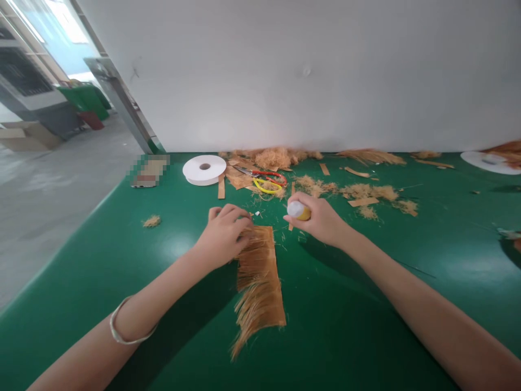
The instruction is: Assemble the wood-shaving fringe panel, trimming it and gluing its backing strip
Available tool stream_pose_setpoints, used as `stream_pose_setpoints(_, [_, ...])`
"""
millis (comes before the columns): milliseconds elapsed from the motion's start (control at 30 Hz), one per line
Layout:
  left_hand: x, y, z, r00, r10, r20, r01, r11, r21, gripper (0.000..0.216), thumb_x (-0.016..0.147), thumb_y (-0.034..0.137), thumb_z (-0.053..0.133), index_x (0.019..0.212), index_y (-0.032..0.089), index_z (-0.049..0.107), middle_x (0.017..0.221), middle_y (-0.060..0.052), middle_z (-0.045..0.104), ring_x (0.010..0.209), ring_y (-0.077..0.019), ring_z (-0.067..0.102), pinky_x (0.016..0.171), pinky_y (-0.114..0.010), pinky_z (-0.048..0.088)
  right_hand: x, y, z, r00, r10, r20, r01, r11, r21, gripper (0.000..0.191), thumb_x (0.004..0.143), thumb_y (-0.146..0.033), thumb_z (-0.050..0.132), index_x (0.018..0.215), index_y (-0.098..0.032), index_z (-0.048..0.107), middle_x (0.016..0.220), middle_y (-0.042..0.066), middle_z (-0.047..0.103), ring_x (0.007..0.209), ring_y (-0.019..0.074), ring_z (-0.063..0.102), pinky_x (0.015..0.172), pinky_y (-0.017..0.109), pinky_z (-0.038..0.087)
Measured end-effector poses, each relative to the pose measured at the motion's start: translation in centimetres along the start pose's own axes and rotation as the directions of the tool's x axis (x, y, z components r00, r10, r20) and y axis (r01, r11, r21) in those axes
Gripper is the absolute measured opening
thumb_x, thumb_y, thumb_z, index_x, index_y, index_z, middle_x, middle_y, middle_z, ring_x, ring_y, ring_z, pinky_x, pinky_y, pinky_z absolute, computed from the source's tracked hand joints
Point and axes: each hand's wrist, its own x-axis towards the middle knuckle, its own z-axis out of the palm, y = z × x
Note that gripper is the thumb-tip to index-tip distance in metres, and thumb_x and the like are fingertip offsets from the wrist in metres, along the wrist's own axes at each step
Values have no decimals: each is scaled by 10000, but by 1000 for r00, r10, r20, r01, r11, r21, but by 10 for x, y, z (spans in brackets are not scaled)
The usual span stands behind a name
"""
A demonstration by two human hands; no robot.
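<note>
On the green table in front of me lies a brown strip [273, 282] of thin sheet material, its left side frayed into long fringe. The curled fingers of my left hand [223, 234] grip the fringe at the strip's upper left; some fingertips are hidden. A small bottle [299, 210], white at the end facing me and yellow along its body, is held in my right hand [323, 220] above the table. It hangs just beyond the strip's upper right corner, its nozzle hidden from me. Past both hands, scissors [268, 183] with red and yellow handles rest among brown scraps.
A white reel [204, 169] lies at the back left, near a pixelated phone-like object [148, 171]. Brown fibre tufts [277, 157] line the white wall [305, 70]. Another white disc [484, 161] sits far right. Beyond the table's left edge a cardboard box [30, 136] stands on the floor.
</note>
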Motion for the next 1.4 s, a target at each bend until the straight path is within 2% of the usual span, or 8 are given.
stream_pose_setpoints(67, [4,13,7,996,74,47,-74,997,-6,155,859,298,514,908,211,632,1079,-68,625,1055,-247,483,839,-418,281,0,-2,-5,997,-51,61,60,983,-172,141,776,-338,595,802,-226,514,675,0,573,652,169,489,589,275,335])
stream_pose_setpoints(167, [10,28,20,990,99,105,-98,995,-7,248,832,415,550,936,201,622,1078,-88,592,1036,-270,458,821,-428,300,0,-4,-5,987,-103,126,134,953,-272,112,789,-304,575,770,-214,512,643,-5,576,619,157,472,660,295,323])
stream_pose_setpoints(267, [13,35,30,993,60,102,-62,998,19,271,846,427,530,920,178,609,1047,-108,569,1011,-276,438,799,-427,318,1,-5,1,967,-152,204,206,938,-280,41,805,-215,509,777,-203,537,673,-4,614,607,145,491,708,308,302])
stream_pose_setpoints(467, [9,31,32,996,18,90,-18,1000,0,169,897,239,450,887,188,611,1012,-85,575,992,-250,448,794,-418,332,-2,-4,9,945,-176,275,247,936,-252,133,802,-147,440,805,-193,564,725,-9,652,640,138,529,716,302,270])
stream_pose_setpoints(633, [-6,26,22,996,-28,84,30,999,-21,180,880,257,485,987,192,614,1089,-91,574,1059,-262,440,831,-434,350,-4,-5,17,924,-205,324,279,939,-200,98,799,-160,445,785,-189,538,725,-18,638,651,129,530,710,294,252])
stream_pose_setpoints(800, [-17,26,19,992,41,118,-49,997,67,320,879,356,468,1152,234,582,1234,-117,520,1153,-316,380,889,-497,325,-1,-7,26,897,-217,384,317,922,-221,106,813,-171,410,763,-187,502,690,-10,606,627,132,501,703,291,249])
stream_pose_setpoints(967, [-21,25,24,985,70,160,-90,989,116,420,888,453,423,1247,255,516,1312,-113,474,1221,-319,348,952,-505,277,0,-2,27,895,-215,391,323,917,-233,83,809,-159,414,799,-185,492,670,-7,581,621,138,483,717,292,272])
stream_pose_setpoints(1400, [-24,24,26,985,76,155,-94,989,111,432,899,454,402,1257,235,502,1291,-127,489,1221,-310,363,964,-503,269,-4,5,13,925,-122,359,226,938,-265,106,811,-131,417,787,-203,491,687,-3,584,643,152,461,659,275,278])
